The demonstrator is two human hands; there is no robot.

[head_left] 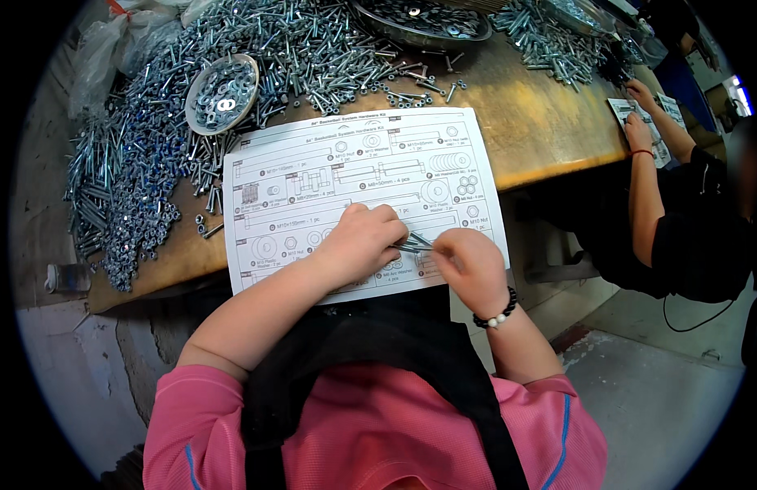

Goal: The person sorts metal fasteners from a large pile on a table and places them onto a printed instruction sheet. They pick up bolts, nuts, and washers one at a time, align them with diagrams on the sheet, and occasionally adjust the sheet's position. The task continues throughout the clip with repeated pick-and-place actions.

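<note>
1. While the left hand curls its fingers around their left ends, several thin metal bolts stick out toward the right hand, whose fingertips meet their right ends; whether those fingertips pinch or only touch, I cannot tell.
2. The bolts sit just above the lower part of a printed sheet, between the two hands.
3. Their long axes run mostly sideways, left to right, fanned at slightly different angles; which ends carry the heads is too small to tell.
4. At least three bolts show; the fingers hide any exact count.
5. One sheet lies on one table, its near edge overhanging.
6. Two vessels hold washers: one pale dish and one metal bowl.
7. Two bolt heaps, too many pieces to count: one large at left, one smaller at right.
8. One beaded bracelet circles the right wrist.
</note>
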